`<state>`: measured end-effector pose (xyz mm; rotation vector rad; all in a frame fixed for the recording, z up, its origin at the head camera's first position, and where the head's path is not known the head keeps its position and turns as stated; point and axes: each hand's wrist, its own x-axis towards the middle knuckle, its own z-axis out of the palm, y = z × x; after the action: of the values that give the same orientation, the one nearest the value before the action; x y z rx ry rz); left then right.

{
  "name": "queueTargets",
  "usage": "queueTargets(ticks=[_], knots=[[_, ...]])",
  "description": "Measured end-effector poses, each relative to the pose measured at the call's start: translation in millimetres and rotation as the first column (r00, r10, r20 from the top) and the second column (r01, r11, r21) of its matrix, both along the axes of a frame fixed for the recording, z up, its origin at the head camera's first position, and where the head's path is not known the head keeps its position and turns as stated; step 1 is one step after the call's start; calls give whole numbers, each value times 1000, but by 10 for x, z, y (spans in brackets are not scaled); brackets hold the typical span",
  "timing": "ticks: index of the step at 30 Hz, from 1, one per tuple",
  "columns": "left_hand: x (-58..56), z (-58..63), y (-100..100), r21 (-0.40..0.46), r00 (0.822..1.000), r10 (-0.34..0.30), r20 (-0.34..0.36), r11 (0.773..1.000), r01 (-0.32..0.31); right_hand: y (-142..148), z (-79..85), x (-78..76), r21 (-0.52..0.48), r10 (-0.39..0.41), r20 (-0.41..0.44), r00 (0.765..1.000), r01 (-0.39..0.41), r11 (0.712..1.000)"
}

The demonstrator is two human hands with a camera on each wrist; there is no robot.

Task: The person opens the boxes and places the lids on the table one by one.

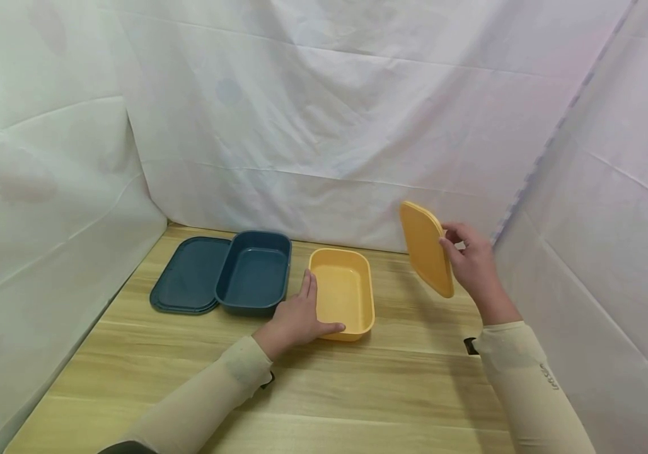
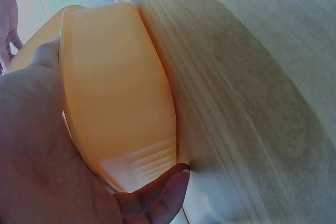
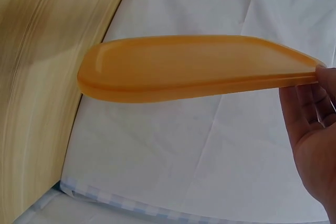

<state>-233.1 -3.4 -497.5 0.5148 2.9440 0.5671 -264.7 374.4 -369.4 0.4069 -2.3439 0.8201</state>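
A yellow rectangular food container (image 1: 345, 291) stands uncovered on the table, its inside bare. My left hand (image 1: 297, 315) holds its near left corner, with the thumb along the front rim and the fingers along the left side. In the left wrist view the fingertips (image 2: 176, 182) bend round the container's outer wall (image 2: 118, 87), down by the tabletop. Off to the right, my right hand (image 1: 474, 261) pinches the yellow lid (image 1: 423, 249) by one edge. That lid is raised above the table and tilted steeply; its rimmed face (image 3: 173, 61) shows in the right wrist view.
Left of the yellow container stands a dark blue container (image 1: 256, 274), uncovered. Its dark blue lid (image 1: 190, 277) lies flat beside it, partly under its left edge. White cloth (image 1: 324, 113) hangs behind the wooden table (image 1: 358, 391) and along both sides.
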Motion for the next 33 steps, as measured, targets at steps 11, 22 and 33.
queueTargets(ticks=[11,22,33], knots=[[0,-4,5,4,1000,3,-3,1000,-3,-5,-68,-4,51,34,-64,997,-30,998],[-17,-12,-6,3,1000,3,12,1000,-3,-67,-68,64,115,61,-111,992,-48,992],[-4,5,-12,9,1000,-3,5,1000,3,-121,-166,100,199,70,-134,988,-42,979]])
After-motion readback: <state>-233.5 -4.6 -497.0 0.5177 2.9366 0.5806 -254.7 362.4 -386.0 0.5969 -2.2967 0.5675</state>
